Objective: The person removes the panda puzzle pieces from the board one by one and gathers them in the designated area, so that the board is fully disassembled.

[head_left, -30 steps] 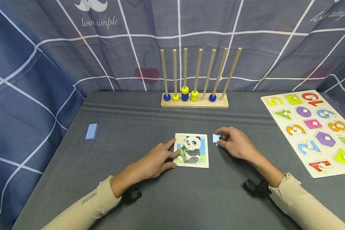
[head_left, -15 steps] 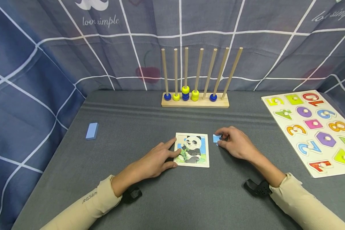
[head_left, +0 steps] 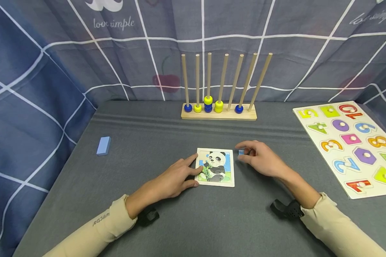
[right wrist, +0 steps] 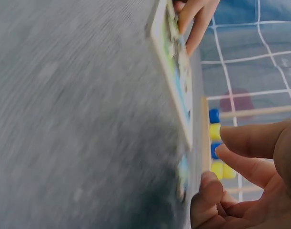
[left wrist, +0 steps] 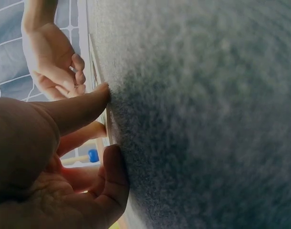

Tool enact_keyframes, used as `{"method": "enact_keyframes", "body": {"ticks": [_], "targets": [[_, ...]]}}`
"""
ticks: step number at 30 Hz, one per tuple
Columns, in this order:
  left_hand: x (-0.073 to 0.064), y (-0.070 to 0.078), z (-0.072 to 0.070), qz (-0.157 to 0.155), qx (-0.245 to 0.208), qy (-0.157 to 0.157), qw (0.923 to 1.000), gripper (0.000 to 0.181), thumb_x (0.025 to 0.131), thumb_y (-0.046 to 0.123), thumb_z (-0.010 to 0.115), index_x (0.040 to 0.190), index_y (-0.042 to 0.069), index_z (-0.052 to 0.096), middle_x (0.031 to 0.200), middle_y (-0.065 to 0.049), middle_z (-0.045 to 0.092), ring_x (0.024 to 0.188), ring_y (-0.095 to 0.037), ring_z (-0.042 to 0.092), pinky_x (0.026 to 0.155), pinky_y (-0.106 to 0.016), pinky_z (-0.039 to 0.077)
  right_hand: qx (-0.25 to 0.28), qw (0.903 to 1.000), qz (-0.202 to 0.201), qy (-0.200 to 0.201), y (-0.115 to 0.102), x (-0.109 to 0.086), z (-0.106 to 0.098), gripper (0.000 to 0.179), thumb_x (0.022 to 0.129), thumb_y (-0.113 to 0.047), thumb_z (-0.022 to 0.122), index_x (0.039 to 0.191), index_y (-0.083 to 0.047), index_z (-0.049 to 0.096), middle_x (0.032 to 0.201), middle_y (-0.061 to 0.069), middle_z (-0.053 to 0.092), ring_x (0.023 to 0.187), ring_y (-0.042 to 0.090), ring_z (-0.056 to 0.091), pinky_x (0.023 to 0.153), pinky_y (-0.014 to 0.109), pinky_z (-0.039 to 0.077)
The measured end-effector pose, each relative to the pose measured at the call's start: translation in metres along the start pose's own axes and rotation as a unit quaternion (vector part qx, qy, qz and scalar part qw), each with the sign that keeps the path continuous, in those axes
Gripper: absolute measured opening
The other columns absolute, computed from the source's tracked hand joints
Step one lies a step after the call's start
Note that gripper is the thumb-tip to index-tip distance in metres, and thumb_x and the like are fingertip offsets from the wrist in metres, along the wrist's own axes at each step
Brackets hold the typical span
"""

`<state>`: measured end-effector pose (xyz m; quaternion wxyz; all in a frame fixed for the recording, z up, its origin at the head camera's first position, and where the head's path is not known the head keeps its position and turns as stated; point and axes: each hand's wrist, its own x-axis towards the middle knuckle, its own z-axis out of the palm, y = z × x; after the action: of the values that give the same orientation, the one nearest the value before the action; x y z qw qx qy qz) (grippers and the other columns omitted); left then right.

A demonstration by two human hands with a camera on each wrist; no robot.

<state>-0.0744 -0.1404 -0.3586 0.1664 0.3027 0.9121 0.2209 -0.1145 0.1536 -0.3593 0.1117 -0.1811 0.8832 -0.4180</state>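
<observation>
A square panda jigsaw puzzle (head_left: 216, 167) in a pale wooden frame lies flat mid-table. My left hand (head_left: 172, 178) rests at its left side, fingers spread: one fingertip lies on the picture, others at the frame's edge. Just right of the frame, a small light-blue puzzle piece (head_left: 241, 152) lies partly hidden under my right hand (head_left: 260, 159). In the right wrist view that puzzle piece (right wrist: 183, 176) shows on the table by the frame's corner, apart from the right hand's loosely bent fingers, which have gaps between them.
Behind stands a wooden peg rack (head_left: 218, 114) with blue and yellow beads. On the right lies a number-and-shape peg board (head_left: 350, 146). A flat blue block (head_left: 103, 146) sits far left. A gridded curtain (head_left: 167, 43) hangs behind the table.
My right hand's fingertips have shifted slightly left toward the frame, covering more of the blue puzzle piece. The left hand stays in place on the panda puzzle.
</observation>
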Motion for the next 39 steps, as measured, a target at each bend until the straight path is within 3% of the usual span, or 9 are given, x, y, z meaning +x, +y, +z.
{"method": "enact_keyframes", "body": {"ticks": [9,17,25,39], "targets": [[0.001,0.001,0.000,-0.002,-0.005,-0.003,1.0000,0.051,0.092,0.025,0.071,0.138,0.008,0.058,0.156,-0.024,0.029,0.130,-0.044,0.042,0.103,-0.054,0.037,0.027,0.9983,-0.030,-0.043,-0.015,0.012,0.024,0.032,0.092,-0.005,0.066,0.123,0.002,0.065,0.098,0.011,0.061,0.078,0.019,0.054,0.071,0.036,0.044],[0.001,0.001,0.000,-0.002,-0.004,0.000,1.0000,0.050,0.091,0.025,0.072,0.137,0.008,0.059,0.156,-0.023,0.029,0.123,-0.039,0.048,0.100,-0.052,0.040,-0.024,0.9983,-0.042,-0.033,-0.022,0.025,0.038,0.034,0.089,-0.007,0.070,0.123,0.000,0.067,0.096,0.011,0.060,0.075,0.017,0.050,0.067,0.035,0.041],[0.001,0.001,-0.001,-0.001,-0.007,-0.001,1.0000,0.049,0.092,0.025,0.071,0.137,0.008,0.059,0.157,-0.022,0.028,0.128,-0.042,0.044,0.102,-0.054,0.037,-0.079,0.9947,-0.047,-0.047,-0.027,0.027,0.043,0.039,0.089,-0.009,0.070,0.127,0.001,0.065,0.094,0.011,0.055,0.077,0.021,0.048,0.063,0.034,0.038],[0.000,0.000,-0.001,-0.007,-0.008,-0.002,0.9999,0.050,0.092,0.025,0.071,0.137,0.008,0.059,0.156,-0.023,0.028,0.131,-0.045,0.041,0.104,-0.056,0.035,-0.091,0.9938,-0.040,-0.049,-0.030,0.032,0.046,0.035,0.087,-0.010,0.072,0.121,0.001,0.069,0.094,0.011,0.055,0.080,0.021,0.049,0.065,0.034,0.039]]}}
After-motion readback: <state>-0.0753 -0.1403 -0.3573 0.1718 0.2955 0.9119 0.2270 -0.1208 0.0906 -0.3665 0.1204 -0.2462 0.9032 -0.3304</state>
